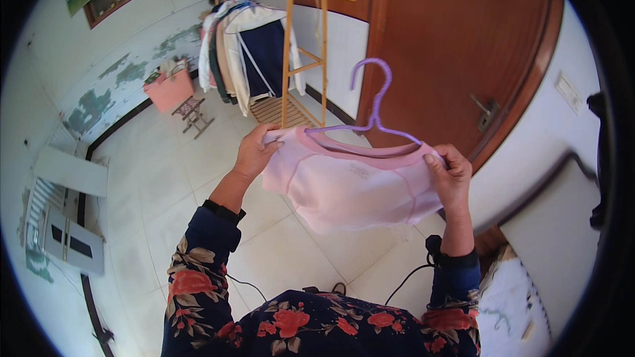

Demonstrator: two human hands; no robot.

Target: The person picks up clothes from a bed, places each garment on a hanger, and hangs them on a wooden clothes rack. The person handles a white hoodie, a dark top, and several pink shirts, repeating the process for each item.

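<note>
A pale pink shirt (350, 188) with a darker pink neckline hangs on a purple hanger (378, 96), whose hook points up above the collar. My left hand (254, 152) pinches the shirt's left shoulder over the hanger's end. At the other shoulder, my right hand (452, 170) grips the fabric with the thumb on top. Both arms reach forward, and the shirt is stretched between them above the floor. The hanger's ends are hidden inside the shirt.
Ahead stands a wooden clothes rack (289, 46) with several jackets (254, 53). A brown door (456, 46) is at the right. A pink bag (170, 89) and a folding stool (192, 116) are at the far left. A bed (509, 304) lies at the near right.
</note>
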